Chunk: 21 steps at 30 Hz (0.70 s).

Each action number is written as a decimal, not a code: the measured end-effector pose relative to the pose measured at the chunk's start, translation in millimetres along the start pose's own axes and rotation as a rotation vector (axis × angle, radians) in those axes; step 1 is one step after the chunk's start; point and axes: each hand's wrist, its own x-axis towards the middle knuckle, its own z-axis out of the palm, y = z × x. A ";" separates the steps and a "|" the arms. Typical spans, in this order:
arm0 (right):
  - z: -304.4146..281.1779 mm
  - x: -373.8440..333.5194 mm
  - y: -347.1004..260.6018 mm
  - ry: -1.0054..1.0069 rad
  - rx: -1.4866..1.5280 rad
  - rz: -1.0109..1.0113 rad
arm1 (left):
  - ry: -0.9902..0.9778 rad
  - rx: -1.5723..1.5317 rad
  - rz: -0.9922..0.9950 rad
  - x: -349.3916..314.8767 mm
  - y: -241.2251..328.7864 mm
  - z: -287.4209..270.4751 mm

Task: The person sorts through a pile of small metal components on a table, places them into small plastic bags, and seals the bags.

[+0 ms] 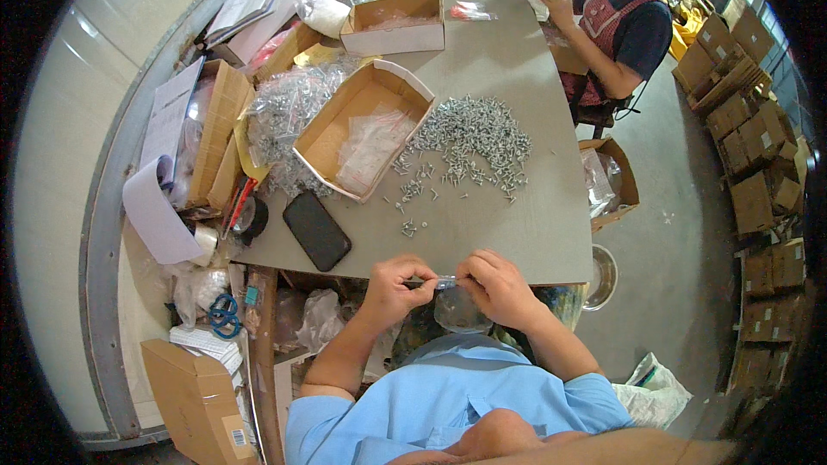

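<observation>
At the table's near edge, my left hand and my right hand pinch the two ends of a small clear plastic bag. Shiny bits of metal, seemingly screws, show through the plastic between my fingers. Just beyond my hands lie a few loose screws, and farther off spreads a big pile of silver screws. Left of that pile, an open cardboard tray holds flat clear bags. A black phone rests on the table up and left of my left hand.
Filled clear bags are heaped left of the tray, beside a cardboard box with papers. Another open box stands farther back. Across the table's right side sits a co-worker holding papers. A metal bowl is on the floor at right.
</observation>
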 end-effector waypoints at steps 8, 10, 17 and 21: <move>3.9 2.8 11.1 0.049 0.112 0.095 | 0.068 -0.037 -0.104 1.0 -10.0 -18.5; -1.3 -2.6 27.1 0.108 0.117 0.252 | 0.170 0.040 -0.084 23.3 -9.0 -48.5; 25.2 -9.5 57.0 0.145 -0.159 0.188 | 0.855 0.460 0.196 143.8 -25.1 -178.8; 21.8 -9.0 52.0 0.120 -0.221 0.213 | 0.265 0.593 0.129 190.9 -65.5 -153.4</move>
